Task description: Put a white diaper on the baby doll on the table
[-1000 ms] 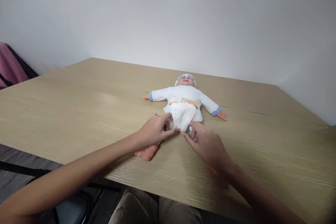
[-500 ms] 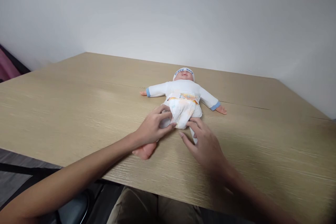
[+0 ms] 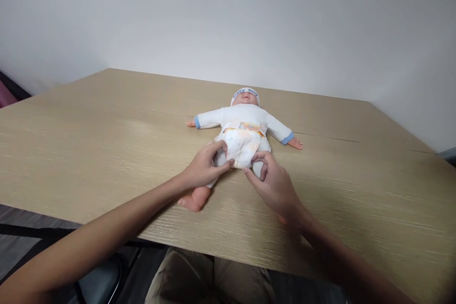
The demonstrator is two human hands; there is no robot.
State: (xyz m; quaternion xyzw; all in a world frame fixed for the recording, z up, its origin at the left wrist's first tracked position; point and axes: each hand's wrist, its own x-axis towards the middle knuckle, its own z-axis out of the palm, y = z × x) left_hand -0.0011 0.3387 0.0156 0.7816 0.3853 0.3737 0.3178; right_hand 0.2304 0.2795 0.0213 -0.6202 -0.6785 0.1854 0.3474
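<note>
A baby doll (image 3: 244, 115) in a white top with blue cuffs and a lettered white cap lies on its back, arms spread, feet toward me. Around its hips is a white diaper (image 3: 240, 146) with an orange printed waistband. My left hand (image 3: 204, 165) curls round the diaper's edge at the leg on the left, thumb near the crotch. On the other side, my right hand (image 3: 276, 184) has its fingers and thumb closed on the diaper's leg edge. One bare doll foot (image 3: 195, 198) shows below my left wrist; the other leg is mostly hidden by my right hand.
The doll lies on a wide wooden table (image 3: 107, 152) with a plain pale wall (image 3: 228, 23) behind it. Below the near edge are my legs (image 3: 210, 278) and part of a chair (image 3: 99, 280). Something pink (image 3: 6, 95) stands at the far left.
My right hand's thumb and fingers have come closer together at the diaper's edge. My left hand has shifted slightly along the leg edge. The view has moved a little.
</note>
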